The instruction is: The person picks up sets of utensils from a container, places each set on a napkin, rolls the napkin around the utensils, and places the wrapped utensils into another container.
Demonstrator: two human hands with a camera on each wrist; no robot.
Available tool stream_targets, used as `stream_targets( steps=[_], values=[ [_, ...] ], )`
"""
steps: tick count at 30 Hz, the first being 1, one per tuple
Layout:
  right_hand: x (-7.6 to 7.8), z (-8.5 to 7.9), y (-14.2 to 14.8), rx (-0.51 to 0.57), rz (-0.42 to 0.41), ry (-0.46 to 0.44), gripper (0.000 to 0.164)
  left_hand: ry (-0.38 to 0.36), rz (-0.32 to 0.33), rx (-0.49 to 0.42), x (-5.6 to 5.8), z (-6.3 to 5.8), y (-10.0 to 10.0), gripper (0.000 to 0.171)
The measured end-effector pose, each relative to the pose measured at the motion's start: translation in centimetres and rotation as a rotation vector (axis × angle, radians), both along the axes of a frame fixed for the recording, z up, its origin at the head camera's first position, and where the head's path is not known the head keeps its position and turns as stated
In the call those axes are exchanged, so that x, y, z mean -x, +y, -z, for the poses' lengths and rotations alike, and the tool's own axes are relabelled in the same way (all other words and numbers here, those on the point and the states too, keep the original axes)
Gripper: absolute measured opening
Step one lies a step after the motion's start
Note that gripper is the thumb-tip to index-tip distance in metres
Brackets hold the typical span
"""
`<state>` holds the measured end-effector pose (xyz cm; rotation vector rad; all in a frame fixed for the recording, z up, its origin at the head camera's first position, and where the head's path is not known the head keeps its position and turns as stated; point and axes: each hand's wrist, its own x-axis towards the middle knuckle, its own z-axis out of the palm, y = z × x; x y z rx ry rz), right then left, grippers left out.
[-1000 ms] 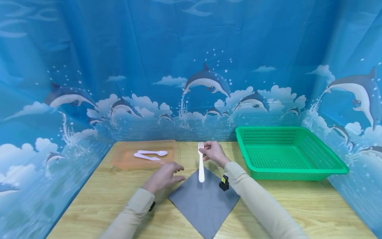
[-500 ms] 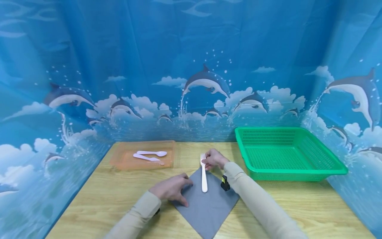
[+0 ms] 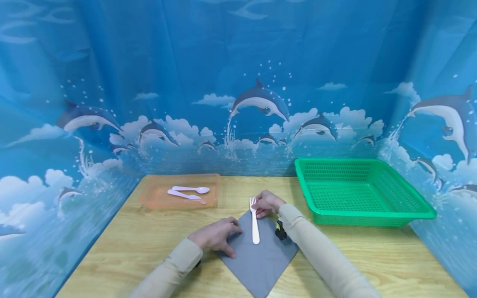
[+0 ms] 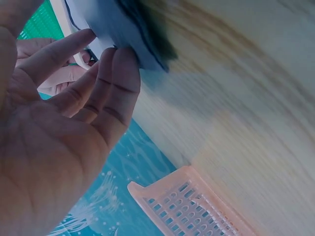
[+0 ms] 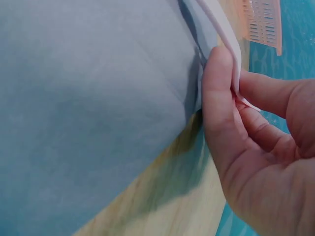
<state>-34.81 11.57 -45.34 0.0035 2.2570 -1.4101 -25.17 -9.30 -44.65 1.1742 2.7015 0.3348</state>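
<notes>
A grey cloth napkin (image 3: pixel 261 265) lies on the table with one corner pointing at me. Near its far corner my right hand (image 3: pixel 271 201) pinches a white plastic fork (image 3: pixel 255 231) below the tines, handle toward me over the napkin. In the right wrist view, the fork (image 5: pixel 231 34) passes between thumb and fingers, right beside the napkin's edge (image 5: pixel 172 49). My left hand (image 3: pixel 216 236) is over the napkin's left corner, fingers spread. The left wrist view shows its fingertips (image 4: pixel 125 59) at the napkin's edge, fingers nearly straight.
An orange basket (image 3: pixel 156 203) at the back left holds a white spoon (image 3: pixel 203 190) and a second white utensil (image 3: pixel 182 194) with a flat, tapered end. At the back right stands a green perforated basket (image 3: pixel 372 219). Behind the wooden table (image 3: pixel 123 244) hangs a blue dolphin curtain (image 3: pixel 223 49).
My right hand has brought the fork toward me, further over the napkin. The left hand has moved right onto the napkin's left corner. Both hands have barely moved in the last half second.
</notes>
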Motion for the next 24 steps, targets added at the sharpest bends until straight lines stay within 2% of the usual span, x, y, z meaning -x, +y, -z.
stream_targets(
  steps=[7,14,24],
  values=[
    [-0.45,0.23,-0.12,-0.008,0.062,0.005,0.009,-0.009,-0.005,-0.001,0.01,-0.06,0.10,0.068],
    [-0.78,0.37,-0.64,-0.027,0.114,0.059,0.012,0.001,-0.008,-0.006,0.15,-0.08,0.08,0.067],
    [-0.75,0.61,-0.39,-0.024,0.127,0.082,0.009,-0.007,-0.019,0.015,0.13,0.02,0.18,0.066]
  ],
)
